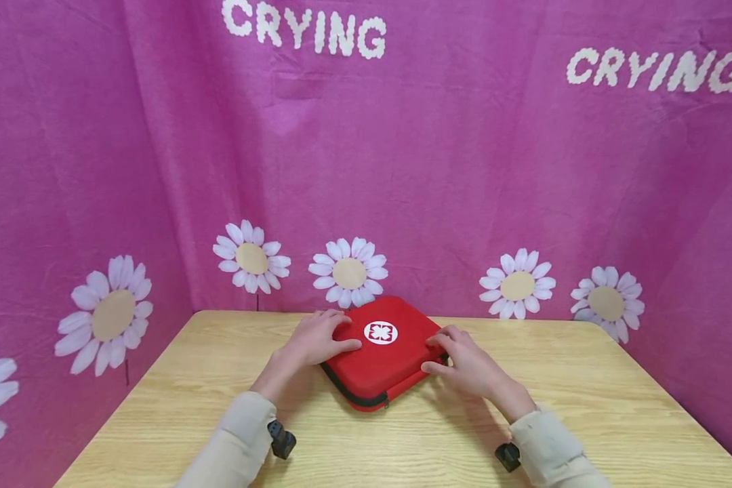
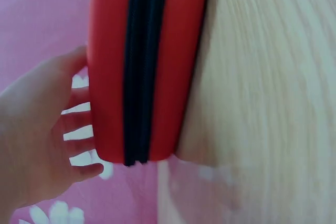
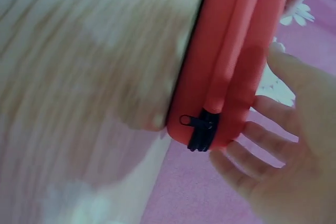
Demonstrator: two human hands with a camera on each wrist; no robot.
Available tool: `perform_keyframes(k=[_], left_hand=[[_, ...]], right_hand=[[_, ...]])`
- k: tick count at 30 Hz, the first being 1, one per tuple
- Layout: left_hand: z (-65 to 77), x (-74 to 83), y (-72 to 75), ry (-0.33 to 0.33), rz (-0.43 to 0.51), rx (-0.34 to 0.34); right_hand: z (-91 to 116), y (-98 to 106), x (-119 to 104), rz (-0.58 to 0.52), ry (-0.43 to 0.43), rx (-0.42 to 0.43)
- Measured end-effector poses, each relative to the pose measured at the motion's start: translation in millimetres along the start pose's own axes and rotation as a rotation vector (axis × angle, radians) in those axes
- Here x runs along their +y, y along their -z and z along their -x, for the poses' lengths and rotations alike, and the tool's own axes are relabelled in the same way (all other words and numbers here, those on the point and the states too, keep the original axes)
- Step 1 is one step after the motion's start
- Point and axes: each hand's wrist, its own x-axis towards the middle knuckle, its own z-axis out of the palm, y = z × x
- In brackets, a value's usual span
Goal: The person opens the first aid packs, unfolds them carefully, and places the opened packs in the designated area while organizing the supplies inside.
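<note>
A red zippered first-aid case (image 1: 396, 369) lies flat on the wooden table, turned at an angle, with a round white emblem on its lid. My left hand (image 1: 317, 339) is at the case's left side, thumb over the lid and fingers spread along the far-left edge. At the right corner, my right hand (image 1: 463, 362) rests its loosely bent fingers on the lid's edge. A black zipper band (image 2: 144, 66) runs along the side in the left wrist view. The right wrist view shows a black zipper pull (image 3: 191, 121) near that hand's fingertips (image 3: 223, 158).
The light wooden table (image 1: 585, 407) ends at a back edge just behind the case. A pink curtain (image 1: 433, 169) with daisies and white lettering hangs behind and on both sides. Small black devices (image 1: 282, 439) sit at both wrists, by the pale sleeves.
</note>
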Motion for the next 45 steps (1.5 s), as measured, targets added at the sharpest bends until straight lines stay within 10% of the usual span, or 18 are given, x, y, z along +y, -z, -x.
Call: perform_keyframes(k=[9, 33, 45], left_hand=[[3.2, 6.0, 0.8, 0.079, 0.042, -0.06], [16.9, 28.3, 10.8, 0.034, -0.054, -0.091], [1.5, 1.9, -0.6, 0.029, 0.093, -0.027]], right_hand=[[-3, -8, 5, -0.011, -0.026, 0.062], [-28, 2, 43, -0.156, 0.039, -0.031], [-10, 4, 12, -0.119, -0.024, -0.091]])
